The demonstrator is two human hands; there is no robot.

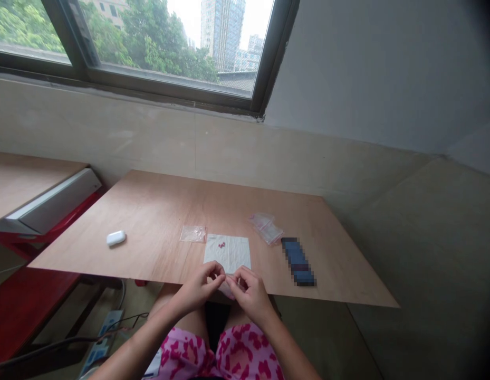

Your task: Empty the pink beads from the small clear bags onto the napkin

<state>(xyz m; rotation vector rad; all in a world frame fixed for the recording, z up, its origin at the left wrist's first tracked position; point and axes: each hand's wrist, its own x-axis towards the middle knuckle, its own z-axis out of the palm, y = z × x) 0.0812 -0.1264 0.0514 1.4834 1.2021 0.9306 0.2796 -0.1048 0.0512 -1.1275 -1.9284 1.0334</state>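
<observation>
I note, at far left, a second wooden table point(31, 179) with a long grey-white panel point(55, 203) along its near edge and a red bench point(27, 306) below; a blue-and-white power strip point(106, 330) with cables lies low, under the left side of the main wooden table point(150, 216); on that table I record 1 white rounded case point(116, 238), well apart from the hands; next, 1 clear bag point(193, 234) lies flat just beside a white sheet point(232, 248); the left hand point(199, 285) is at the table's near edge, its thumb and index finger pinched together on a small pink-tinted bag point(226, 290); a few red pieces point(221, 245) rest on the sheet, too small for me to count; the small bag hangs between the 2 hands, just nearer than the sheet, its contents not discernible; the right hand point(250, 295) grips its other side, thumb against curled fingers; beyond, to the right, at least 2 overlapping clear bags point(266, 228) lie near 1 dark phone point(298, 261), its screen pixelated.
</observation>
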